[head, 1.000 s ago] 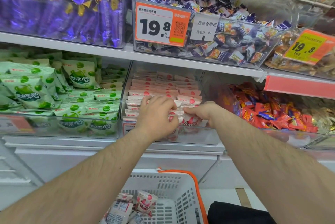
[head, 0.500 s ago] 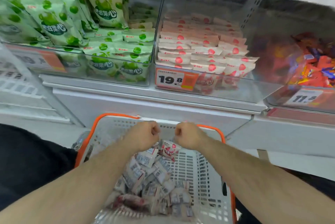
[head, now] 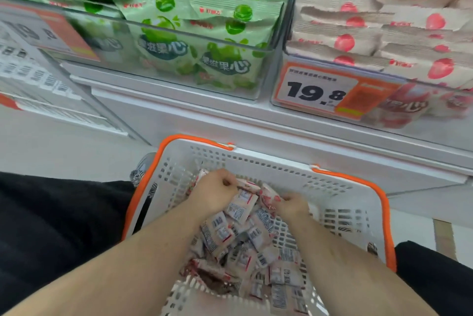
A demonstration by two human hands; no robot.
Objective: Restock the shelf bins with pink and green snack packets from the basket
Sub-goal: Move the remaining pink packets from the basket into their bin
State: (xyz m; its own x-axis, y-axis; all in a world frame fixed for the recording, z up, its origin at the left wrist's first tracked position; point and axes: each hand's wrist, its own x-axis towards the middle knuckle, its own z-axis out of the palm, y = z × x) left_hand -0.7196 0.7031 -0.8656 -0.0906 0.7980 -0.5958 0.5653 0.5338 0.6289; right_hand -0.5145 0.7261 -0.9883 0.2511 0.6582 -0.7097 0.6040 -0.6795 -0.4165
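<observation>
A white basket (head: 340, 193) with an orange rim sits on the floor below the shelf, holding several pink snack packets (head: 245, 244). Both my hands are down inside it. My left hand (head: 217, 191) has its fingers curled round the top of a packet at the pile's far end. My right hand (head: 289, 204) grips another pink packet beside it. Above, a clear bin (head: 371, 80) holds stacked pink packets, and the bin to its left (head: 179, 31) holds green packets.
An orange and white price tag (head: 320, 91) reading 19.8 hangs on the pink bin's front. The white shelf ledge (head: 204, 113) runs just above the basket. Dark trouser legs (head: 51, 226) flank the basket on both sides.
My hands left the pink bin on the shelf, dropped to the basket, and now reach into the packet pile and close on packets. The view tilted down.
</observation>
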